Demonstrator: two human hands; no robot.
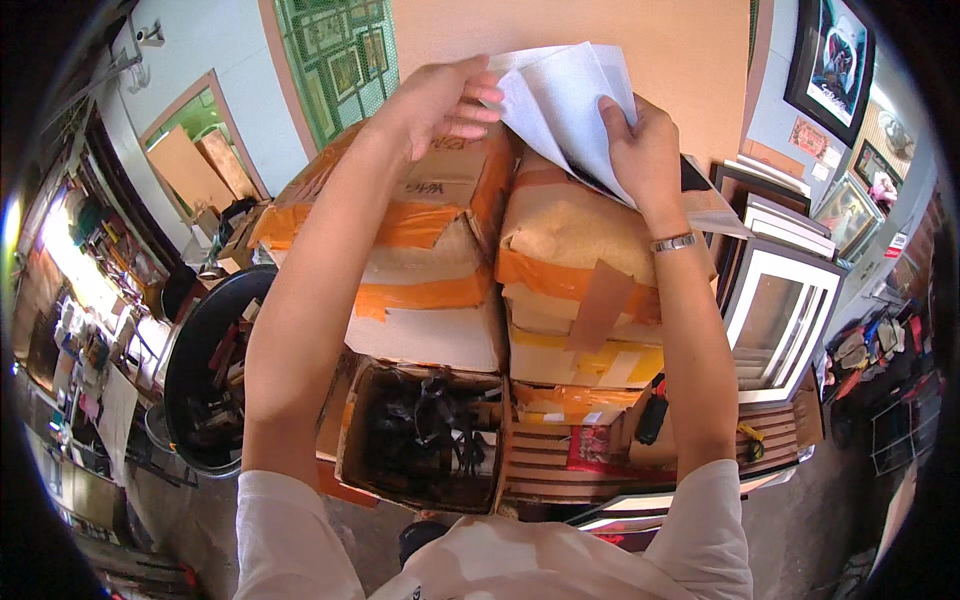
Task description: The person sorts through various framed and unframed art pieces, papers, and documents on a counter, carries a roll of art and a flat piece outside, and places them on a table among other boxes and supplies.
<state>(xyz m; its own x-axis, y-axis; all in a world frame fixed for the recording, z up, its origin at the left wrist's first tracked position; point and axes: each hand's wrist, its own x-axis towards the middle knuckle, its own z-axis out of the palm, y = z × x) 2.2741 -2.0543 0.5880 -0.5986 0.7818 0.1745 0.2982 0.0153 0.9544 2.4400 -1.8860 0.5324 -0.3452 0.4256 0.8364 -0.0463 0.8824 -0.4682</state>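
- Paper sheets [570, 100]: held above the taped boxes [470, 240], against the brown board [600, 40].
- Left hand [440, 100]: fingers pinch the sheets' left edge.
- Right hand [645, 150]: closed on the lower right edge.
- Judged light, limp, easily creased; best held at opposite edges.

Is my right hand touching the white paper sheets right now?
Touching. The head view shows the right hand with its fingers curled over the edge of the white paper sheets, pinching them above the taped cardboard boxes.

Black bin [200, 370], stacked white frames [780, 310]
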